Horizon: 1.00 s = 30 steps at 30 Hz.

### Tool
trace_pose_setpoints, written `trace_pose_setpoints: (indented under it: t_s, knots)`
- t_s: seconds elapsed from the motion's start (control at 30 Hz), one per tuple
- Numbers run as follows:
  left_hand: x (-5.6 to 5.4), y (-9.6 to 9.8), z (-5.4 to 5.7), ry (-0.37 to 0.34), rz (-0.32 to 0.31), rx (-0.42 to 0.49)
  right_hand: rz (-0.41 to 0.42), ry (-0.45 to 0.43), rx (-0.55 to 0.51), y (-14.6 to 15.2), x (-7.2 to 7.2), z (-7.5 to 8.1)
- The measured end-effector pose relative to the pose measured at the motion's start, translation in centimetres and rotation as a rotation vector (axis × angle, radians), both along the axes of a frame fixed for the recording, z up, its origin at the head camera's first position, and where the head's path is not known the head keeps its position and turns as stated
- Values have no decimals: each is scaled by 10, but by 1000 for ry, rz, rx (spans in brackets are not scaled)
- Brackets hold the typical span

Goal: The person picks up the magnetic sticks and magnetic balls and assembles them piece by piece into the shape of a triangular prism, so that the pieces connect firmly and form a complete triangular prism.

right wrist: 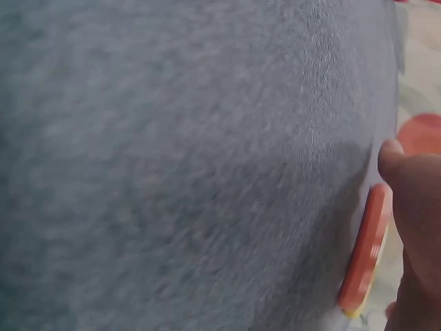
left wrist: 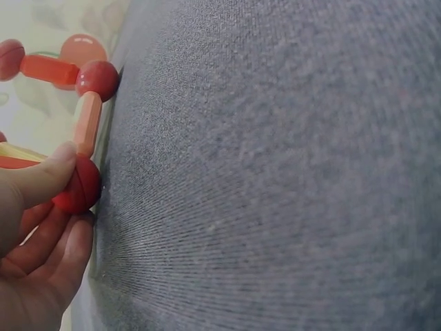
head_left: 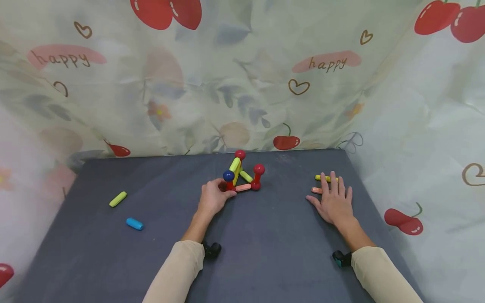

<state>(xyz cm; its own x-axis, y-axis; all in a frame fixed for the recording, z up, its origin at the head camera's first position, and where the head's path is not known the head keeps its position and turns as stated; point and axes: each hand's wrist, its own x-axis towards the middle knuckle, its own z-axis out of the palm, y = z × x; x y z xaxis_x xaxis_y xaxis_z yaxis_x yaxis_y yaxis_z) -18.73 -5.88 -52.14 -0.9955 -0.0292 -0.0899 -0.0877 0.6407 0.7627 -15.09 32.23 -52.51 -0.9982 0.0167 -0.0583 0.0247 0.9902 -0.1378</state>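
Observation:
Near the table's far edge stands a small frame of rods and balls. Its parts include a blue ball (head_left: 228, 176), a red ball (head_left: 259, 169) on a red rod, yellow-green rods (head_left: 246, 176) and a salmon rod (head_left: 243, 187) low at the front. My left hand (head_left: 213, 198) pinches the lower red ball (left wrist: 86, 186) at the frame's left corner, thumb on one side and fingers on the other. To the right, my right hand (head_left: 335, 204) spreads its fingers over a yellow rod (head_left: 319, 178) and an orange rod (right wrist: 364, 255), partly hiding both; contact is unclear.
On the left side of the dark grey table (head_left: 94, 252) lie a yellow-green rod (head_left: 118, 199) and a blue rod (head_left: 134, 224), apart from each other. A patterned curtain (head_left: 212, 105) hangs behind the table and along its sides.

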Motion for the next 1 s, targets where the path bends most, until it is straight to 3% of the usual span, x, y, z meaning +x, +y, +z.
trace_pose_setpoints:
  t_s: [0.17,0.43,0.53,0.63,0.8,0.9,1.0]
  knots:
    - [0,-2,3,-5,2,-1,-28,4,14,-2,5,3]
    - [0,-2,3,0,-2,-2,42,151,41,-9,5,-2]
    - [0,-1,2,-3,-8,-2,64,186,-2,-16,0,3]
    - [0,-2,0,-5,-10,-2,83,172,-156,-30,-6,22]
    - [-1,-2,0,-4,-7,-1,130,134,-498,-62,-16,72]
    - [-1,-2,1,-5,-3,3,188,171,-632,-82,-22,98]
    - [0,-1,2,-5,-5,7,254,223,-738,-104,-28,115]
